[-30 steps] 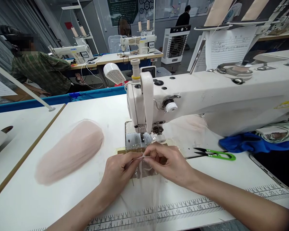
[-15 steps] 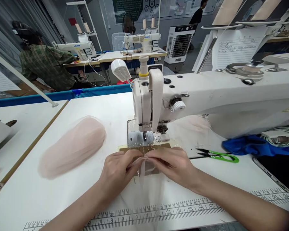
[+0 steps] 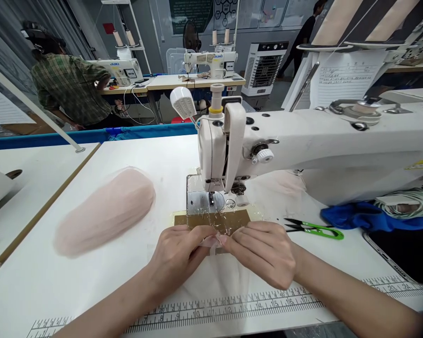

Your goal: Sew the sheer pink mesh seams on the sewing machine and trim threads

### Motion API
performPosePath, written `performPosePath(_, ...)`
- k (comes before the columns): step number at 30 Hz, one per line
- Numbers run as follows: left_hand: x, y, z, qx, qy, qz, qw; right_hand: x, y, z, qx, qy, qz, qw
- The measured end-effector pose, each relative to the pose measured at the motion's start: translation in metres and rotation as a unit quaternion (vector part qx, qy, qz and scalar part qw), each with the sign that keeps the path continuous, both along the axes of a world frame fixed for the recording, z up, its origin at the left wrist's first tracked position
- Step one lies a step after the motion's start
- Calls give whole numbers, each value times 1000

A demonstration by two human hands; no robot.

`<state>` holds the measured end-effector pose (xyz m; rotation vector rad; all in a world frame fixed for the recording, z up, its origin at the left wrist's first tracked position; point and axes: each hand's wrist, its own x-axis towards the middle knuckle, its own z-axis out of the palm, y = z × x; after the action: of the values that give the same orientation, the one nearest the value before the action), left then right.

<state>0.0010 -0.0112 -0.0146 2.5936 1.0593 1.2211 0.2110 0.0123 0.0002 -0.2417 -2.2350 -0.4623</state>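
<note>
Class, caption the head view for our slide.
Both hands pinch sheer fabric in front of a sewing machine, green-handled snips lying to the right.

Fabric (image 3: pixel 208 242) at six o'clock: pale pink. Snips (image 3: pixel 312 230) at four: green, black. Surface (image 3: pixel 169 152): white. Shirt (image 3: pixel 68 89) at ten: green plaid.

The left hand (image 3: pixel 178 251) and right hand (image 3: pixel 264 251) pinch sheer fabric (image 3: pixel 208 242) between them in front of the sewing machine (image 3: pixel 317 134). At right, 1 pair of green-handled snips (image 3: pixel 320 231) lies near blue cloth (image 3: pixel 350 217); at left lies pink sheer material (image 3: pixel 107 213).
</note>
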Motion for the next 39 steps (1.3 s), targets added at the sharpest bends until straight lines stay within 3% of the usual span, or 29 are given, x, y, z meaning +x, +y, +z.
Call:
performPosePath(7,0,-1,-1,-14,-12,-24,1000,1,-2,5,30,-12,21,999)
performPosePath(9,-1,-4,6,-80,-17,-27,996,3,-4,10,-9,-20,35,999)
performPosePath(11,-3,-7,14,-220,-13,-39,975,4,-7,15,-134,-21,44,990)
performPosePath(12,-3,-7,18,-305,-7,-50,951,3,-9,17,-233,-19,46,971)
performPosePath(14,-4,-6,21,-423,14,-56,904,1,-9,17,-450,-20,34,892)
performPosePath(16,-3,-2,18,-424,58,-10,904,-4,-6,12,-598,-18,-6,801)
performPosePath(18,-1,3,10,-356,114,64,925,-9,-1,2,-644,-12,-61,763)
performPosePath(21,1,9,-1,-286,157,121,938,-15,8,-13,-614,0,-119,780)
performPosePath(26,0,9,-2,-266,162,145,939,-19,16,-22,-536,-19,-196,821)
performPosePath(30,1,5,-2,-74,174,147,971,-22,17,-21,-486,-37,-243,839)
performPosePath(34,5,0,-6,73,197,123,970,-24,18,-20,-453,-36,-266,850)
performPosePath(39,6,-5,-10,86,230,90,965,-21,24,-25,-395,-46,-290,870)
